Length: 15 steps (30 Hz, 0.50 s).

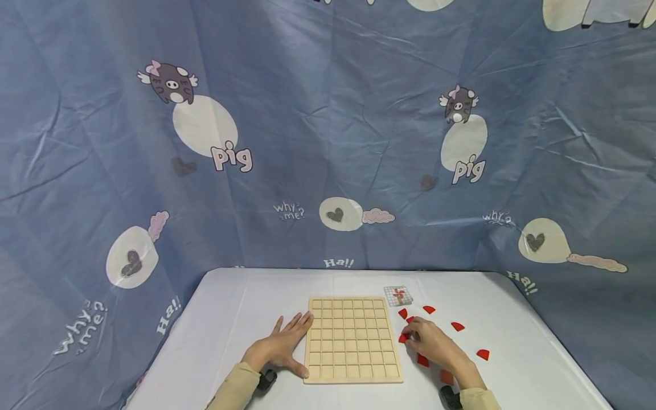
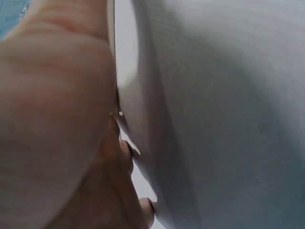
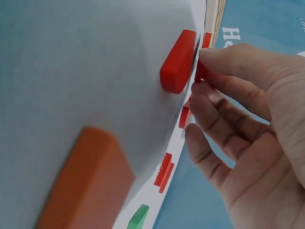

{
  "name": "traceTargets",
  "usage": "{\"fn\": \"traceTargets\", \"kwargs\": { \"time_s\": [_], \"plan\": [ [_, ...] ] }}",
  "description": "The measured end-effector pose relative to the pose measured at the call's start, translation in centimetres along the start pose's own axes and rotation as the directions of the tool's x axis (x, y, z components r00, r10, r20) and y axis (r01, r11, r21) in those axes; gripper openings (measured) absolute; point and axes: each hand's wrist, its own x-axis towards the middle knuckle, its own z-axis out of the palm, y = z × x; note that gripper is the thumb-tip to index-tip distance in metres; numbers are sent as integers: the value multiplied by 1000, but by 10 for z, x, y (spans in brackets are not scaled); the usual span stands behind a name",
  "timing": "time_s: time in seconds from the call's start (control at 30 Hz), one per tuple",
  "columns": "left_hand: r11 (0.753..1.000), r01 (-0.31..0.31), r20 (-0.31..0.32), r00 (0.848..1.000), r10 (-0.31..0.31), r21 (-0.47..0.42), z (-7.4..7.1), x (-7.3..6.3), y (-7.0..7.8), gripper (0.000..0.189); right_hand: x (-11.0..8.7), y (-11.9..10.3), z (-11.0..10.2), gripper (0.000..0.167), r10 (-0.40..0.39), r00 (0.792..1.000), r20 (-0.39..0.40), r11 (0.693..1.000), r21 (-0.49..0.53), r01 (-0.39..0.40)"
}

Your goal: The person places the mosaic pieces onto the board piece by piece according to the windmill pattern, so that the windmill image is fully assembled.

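A pale wooden grid board (image 1: 353, 340) lies on the white table. My left hand (image 1: 284, 343) rests along its left edge, fingers spread and thumb at the near left corner; in the left wrist view the palm (image 2: 52, 109) fills the left side. To the right of the board, my right hand (image 1: 433, 341) pinches a small red wedge-shaped piece (image 3: 200, 72) between thumb and forefinger, low over the table. Close by are another red piece (image 3: 178, 62) and an orange-brown block (image 3: 88, 183), the latter beneath the right wrist in the head view.
Behind the right hand lies a gridded card (image 1: 398, 295) with a red pinwheel picture. Several red rounded wedges, such as one piece (image 1: 483, 354), are scattered right of the board. A green piece (image 3: 138, 217) shows in the right wrist view. Blue printed cloth (image 1: 328, 142) hangs behind the table.
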Motion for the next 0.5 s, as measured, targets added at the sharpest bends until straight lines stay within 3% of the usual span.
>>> {"fn": "traceTargets", "kwargs": {
  "time_s": [0.5],
  "plan": [
    [1000, -18, 1, 1000, 18, 12, -2, 0, 1, 134, 23, -19, -13, 13, -145, 983, -109, 989, 1, 146]
  ]
}}
